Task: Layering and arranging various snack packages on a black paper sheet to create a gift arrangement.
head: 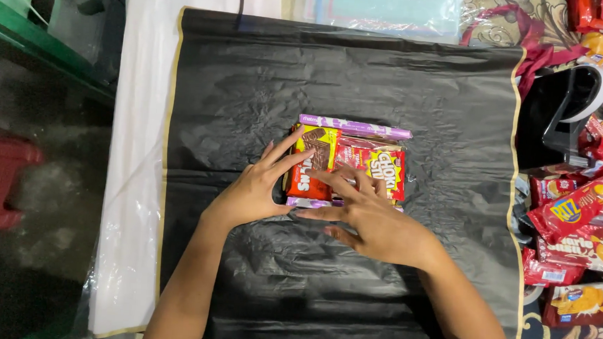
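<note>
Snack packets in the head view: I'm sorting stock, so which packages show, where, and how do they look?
Purple bar: long, at the bundle's far edge.
Yellow-red packet: under left hand.
Red-yellow packet: by right hand.
Red biscuit packets: heaped at the right edge.

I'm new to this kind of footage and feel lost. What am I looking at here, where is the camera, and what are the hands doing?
There is no machine: a person's two bare hands, filmed by one camera worn on the head, looking down. A crinkled black plastic sheet with a gold edge covers the surface. On its middle lies a small cluster of red, yellow and purple snack packets. The left hand and right hand rest flat against it, gripping nothing. At right sit a black tape dispenser and a pile of red snack packets.
</note>
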